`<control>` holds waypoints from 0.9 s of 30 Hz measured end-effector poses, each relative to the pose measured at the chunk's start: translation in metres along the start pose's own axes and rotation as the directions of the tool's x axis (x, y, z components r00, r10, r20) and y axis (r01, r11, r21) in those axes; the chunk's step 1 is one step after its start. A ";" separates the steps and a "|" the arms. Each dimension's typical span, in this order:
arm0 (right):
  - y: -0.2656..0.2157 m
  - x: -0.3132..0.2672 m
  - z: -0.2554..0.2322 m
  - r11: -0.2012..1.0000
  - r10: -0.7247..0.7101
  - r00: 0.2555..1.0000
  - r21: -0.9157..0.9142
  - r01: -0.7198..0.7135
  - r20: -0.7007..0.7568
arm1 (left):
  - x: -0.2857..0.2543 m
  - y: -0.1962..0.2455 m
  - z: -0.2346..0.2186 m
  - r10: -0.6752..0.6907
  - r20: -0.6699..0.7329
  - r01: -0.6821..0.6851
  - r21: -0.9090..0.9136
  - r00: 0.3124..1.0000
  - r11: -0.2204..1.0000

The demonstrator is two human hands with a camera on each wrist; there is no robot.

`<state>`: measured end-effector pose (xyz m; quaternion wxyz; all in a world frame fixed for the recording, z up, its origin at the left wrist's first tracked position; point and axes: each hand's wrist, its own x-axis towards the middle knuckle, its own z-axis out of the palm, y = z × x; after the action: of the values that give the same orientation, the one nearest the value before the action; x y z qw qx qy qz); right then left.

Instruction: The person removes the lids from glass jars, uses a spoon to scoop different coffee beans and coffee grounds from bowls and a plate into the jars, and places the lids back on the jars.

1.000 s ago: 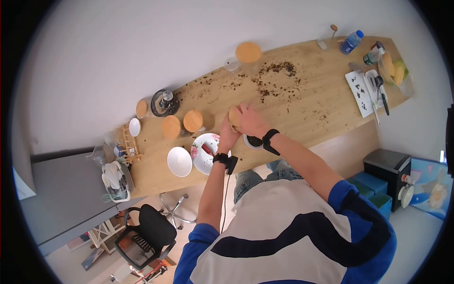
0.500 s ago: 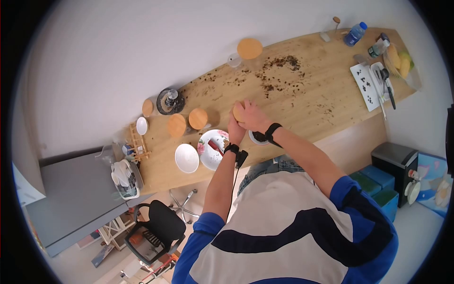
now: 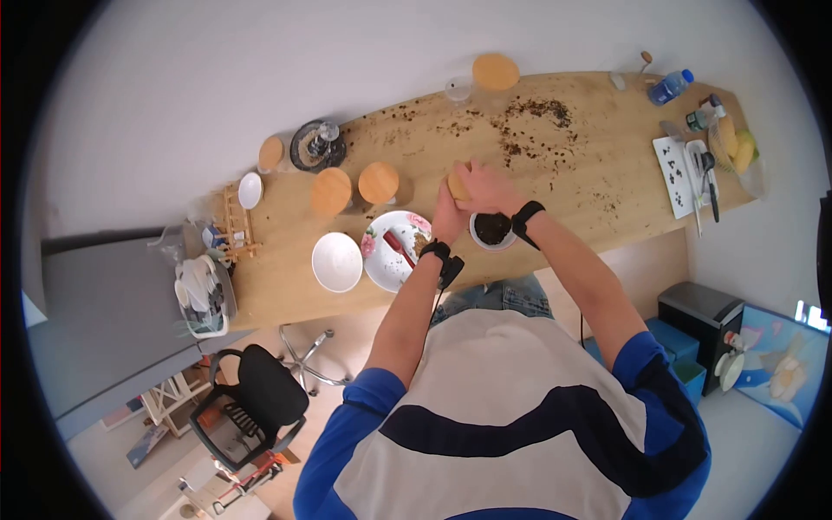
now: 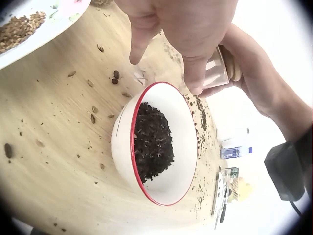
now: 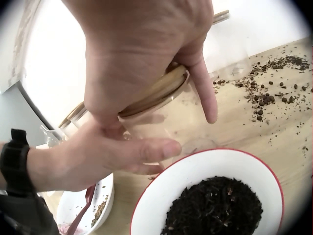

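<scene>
A clear glass jar [image 5: 166, 120] with a wooden lid [image 5: 159, 92] is between both hands, behind the bowl of dark leaves. The right hand [image 3: 487, 188] grips the lid from above. Lower on the jar, the left hand [image 3: 447, 217] holds the glass, thumb along its side in the right wrist view. A white red-rimmed bowl [image 4: 183, 147] holds dark dry leaves [image 4: 152, 142] and stands just in front of the jar. The lid sits on the jar's mouth; whether it is tight I cannot tell.
A floral plate [image 3: 381, 269] with a red-handled tool [image 3: 398, 246] and a white bowl [image 3: 337, 262] stand at left. Wooden-lidded jars [image 3: 331, 191] are behind them. Dark bits [image 3: 544, 113] lie scattered across the table. A white tray [image 3: 673, 177] lies at right.
The head view has shifted. Both hands stay together on the lidded jar, and the bowl of dark leaves shows more fully beside the right wrist.
</scene>
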<state>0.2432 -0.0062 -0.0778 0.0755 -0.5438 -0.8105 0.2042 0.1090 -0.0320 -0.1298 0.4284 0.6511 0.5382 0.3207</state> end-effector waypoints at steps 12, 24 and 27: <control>0.071 -0.032 0.011 0.406 0.724 0.646 0.907 -0.116 -0.242 | 0.010 -0.014 -0.015 -0.122 -0.074 0.127 0.073 0.990 0.989; 0.078 -0.151 0.071 0.528 0.781 0.587 0.728 -0.437 -0.215 | -0.046 -0.006 0.002 -0.419 0.307 0.477 -0.147 0.855 0.866; 0.082 -0.159 0.086 0.625 0.723 0.642 0.640 -0.447 -0.257 | -0.050 -0.017 0.012 -0.380 0.334 0.442 -0.132 0.862 0.887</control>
<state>0.3462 -0.1462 -0.1733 0.3495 -0.7759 -0.4425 0.2829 0.1019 -0.0820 -0.1484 0.6281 0.5139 0.5582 0.1726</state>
